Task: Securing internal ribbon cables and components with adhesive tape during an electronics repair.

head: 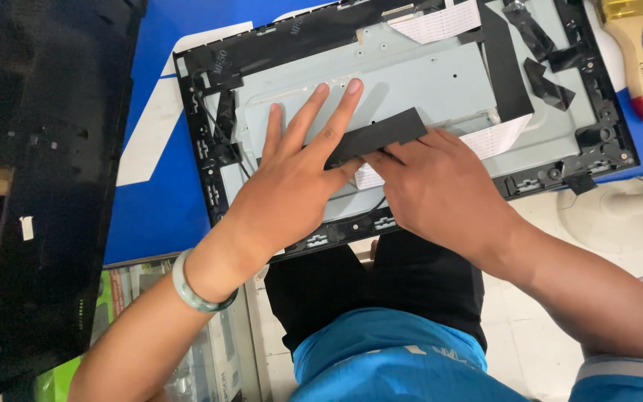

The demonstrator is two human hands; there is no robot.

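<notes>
Head view: I look straight down at an opened flat-screen panel point(560, 123) lying back-side up on a blue work surface point(154, 201).
My left hand: my left hand point(292, 182) lies flat on the grey metal backplate point(440, 82), fingers spread wide and straight, gripping nothing; the thumb side touches the near end of a black tape strip point(381, 134).
My right hand: my right hand point(440, 190) rests palm down just beside the left, its fingertips pinching or pressing the lower edge of that strip; I cannot tell which, as the tips are tucked under it.
Black tape strip: it lies slanted across the middle of the backplate, between my two hands, partly over a white ribbon cable point(500, 138).
Wrist: a pale green bangle point(195, 286) sits on my left wrist.
Upper part of panel: a second white ribbon cable point(440, 22) and more black tape pieces point(537, 52) lie there.
Right edge: a paintbrush point(630, 52) with a wooden handle and red tip lies beside the panel.
Left: a black back cover point(35, 179) lies well apart from my hands.
</notes>
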